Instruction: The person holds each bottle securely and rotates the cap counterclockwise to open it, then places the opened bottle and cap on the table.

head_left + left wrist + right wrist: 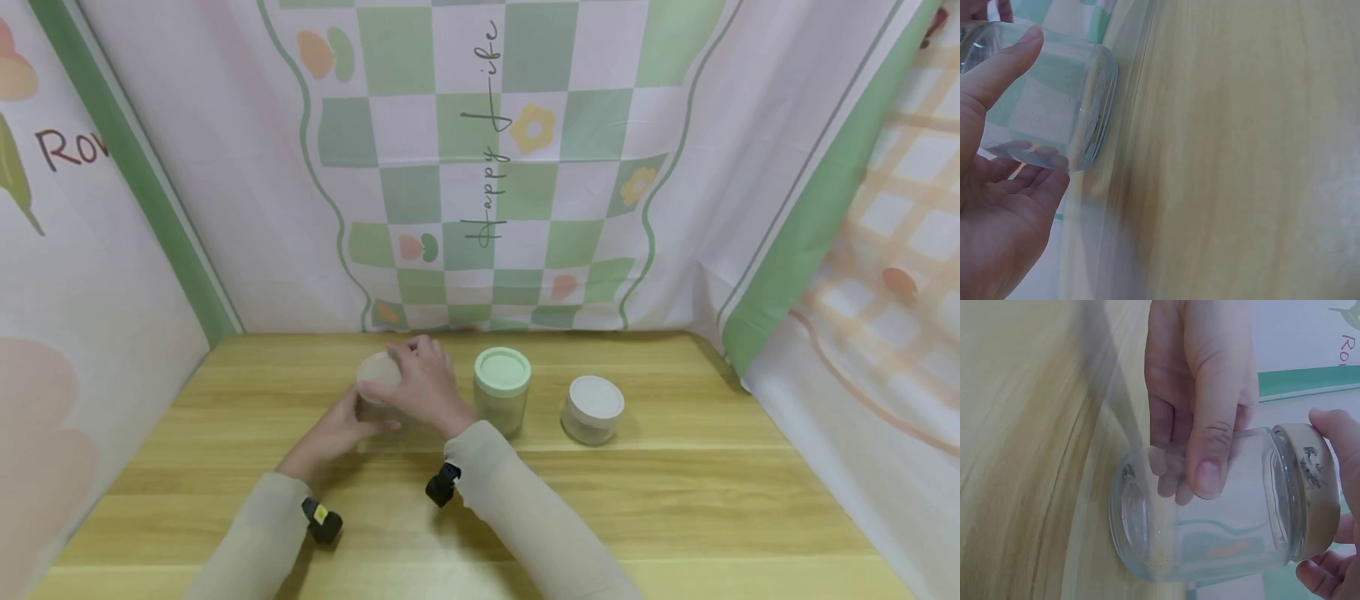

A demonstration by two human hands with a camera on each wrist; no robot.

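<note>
My left hand (333,435) grips a clear glass jar (1241,509) around its side, thumb on one face and fingers on the other. No contents show through the glass in either wrist view. The jar's beige lid (1316,487), with dark marks on its edge, sits on the mouth. Around that lid curl the thumb and fingers of my right hand (429,385). In the left wrist view the jar's base (1094,106) is near the wooden tabletop. Just right of my right hand stands a taller jar with a green lid (502,372).
A short jar with a white lid (594,400) stands farther right on the wooden table (675,508). Behind the table hangs a curtain (405,133) with a green checked print, and cloth also hangs on both sides.
</note>
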